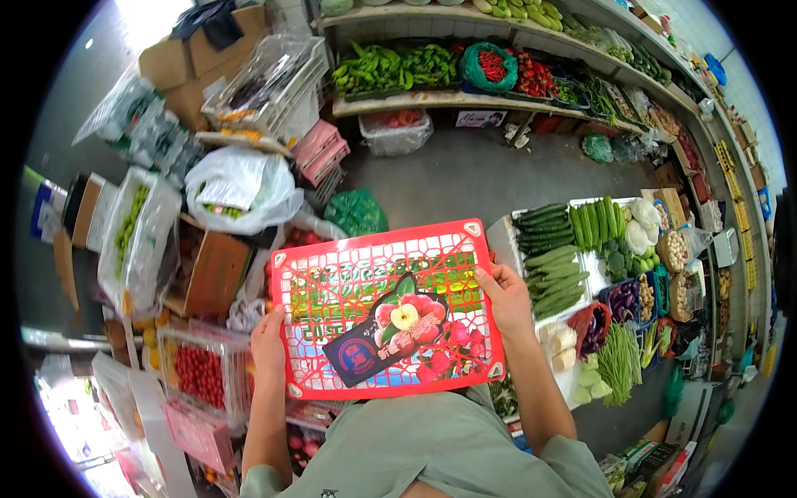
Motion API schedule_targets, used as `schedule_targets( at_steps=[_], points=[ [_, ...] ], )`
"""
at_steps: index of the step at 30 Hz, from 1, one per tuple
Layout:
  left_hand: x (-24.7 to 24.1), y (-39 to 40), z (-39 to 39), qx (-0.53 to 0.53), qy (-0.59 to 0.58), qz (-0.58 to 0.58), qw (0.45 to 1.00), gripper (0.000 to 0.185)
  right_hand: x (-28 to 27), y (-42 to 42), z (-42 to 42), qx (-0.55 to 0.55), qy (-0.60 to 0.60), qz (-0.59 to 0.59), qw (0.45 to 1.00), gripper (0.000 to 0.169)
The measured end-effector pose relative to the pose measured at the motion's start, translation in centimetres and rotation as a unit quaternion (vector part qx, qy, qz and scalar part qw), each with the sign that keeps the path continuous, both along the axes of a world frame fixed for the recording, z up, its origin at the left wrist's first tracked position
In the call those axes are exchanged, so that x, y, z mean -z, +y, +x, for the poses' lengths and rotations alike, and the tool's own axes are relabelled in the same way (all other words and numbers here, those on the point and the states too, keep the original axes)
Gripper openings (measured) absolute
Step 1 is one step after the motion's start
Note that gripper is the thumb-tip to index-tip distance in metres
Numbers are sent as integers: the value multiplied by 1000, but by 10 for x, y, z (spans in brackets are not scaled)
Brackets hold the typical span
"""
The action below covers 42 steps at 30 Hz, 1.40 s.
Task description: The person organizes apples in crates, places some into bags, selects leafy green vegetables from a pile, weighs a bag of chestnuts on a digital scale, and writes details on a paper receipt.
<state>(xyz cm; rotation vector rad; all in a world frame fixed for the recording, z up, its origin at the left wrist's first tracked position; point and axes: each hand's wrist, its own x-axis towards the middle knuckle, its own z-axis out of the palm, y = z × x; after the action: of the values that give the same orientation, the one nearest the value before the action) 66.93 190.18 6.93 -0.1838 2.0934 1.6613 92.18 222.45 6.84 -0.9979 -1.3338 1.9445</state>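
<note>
A red plastic lattice crate or its lid (385, 231) is held level in front of my body, one hand on each short side. My left hand (269, 339) grips its left edge. My right hand (505, 295) grips its right edge, with the thumb on top of the rim. A dark, shaped card with printed apples and writing (389, 330) lies slantwise on the lattice. Through the openings shows a printed sheet (330, 286) with greenery and red fruit. What is under the red piece is hidden.
At left are a clear box of small red fruit (199, 376), a white plastic bag (243, 187) and a cardboard box (218, 274). Cucumbers (543, 230) and other vegetables fill a stand at right. Shelves of peppers (373, 68) line the back. A green bag (355, 211) sits on the floor.
</note>
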Motion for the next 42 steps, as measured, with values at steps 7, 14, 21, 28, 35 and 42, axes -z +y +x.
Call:
schedule_targets(
  at_steps=[7,14,21,28,35,42],
  points=[
    [9,173,-103,-48,-55,83,994,30,19,195,-153,-52,-14,-17,998,24],
    [28,325,-160,-139,-102,163,971,30,16,383,-278,-140,-89,-8,986,22],
    [73,493,-248,-121,-125,90,981,29,35,557,-333,-130,-174,116,969,20],
    [102,599,-311,-90,-162,26,982,39,72,654,-379,-108,-199,-21,974,22],
    [134,613,-266,-187,-103,-145,966,34,162,709,-449,-260,-240,-68,933,16],
    [148,671,-194,-260,-82,-308,911,37,311,728,-454,-399,-219,-175,873,19]
  ],
)
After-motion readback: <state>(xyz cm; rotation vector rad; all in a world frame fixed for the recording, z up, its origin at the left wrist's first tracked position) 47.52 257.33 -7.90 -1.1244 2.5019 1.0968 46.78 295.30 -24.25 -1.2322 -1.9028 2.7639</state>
